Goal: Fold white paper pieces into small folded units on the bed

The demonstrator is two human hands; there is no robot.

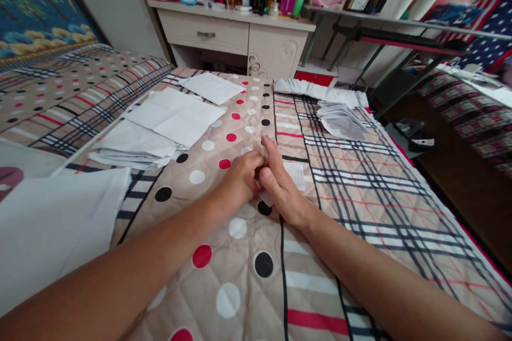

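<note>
My left hand (243, 173) is closed, its fingers curled against my right hand at the middle of the bed. Whatever may be in its fingers is hidden. My right hand (283, 186) rests on its edge, fingers stretched forward and the thumb lying towards my left hand. Under the right hand lies a small, thin white sheet (296, 175), showing on both sides of the palm; whether it is paper or plastic I cannot tell. To the left is a pile of white paper sheets (160, 122). A stack of folded, greyish-white pieces (342, 120) sits beyond my right hand.
A patterned quilt (228, 298) covers the bed. At left front lies a large white bag or sheet (56, 224); a single white sheet (214, 88) is farther back. A long white folded strip (320, 91) lies at the far edge. Behind stands a cream dresser (216, 32) with bottles.
</note>
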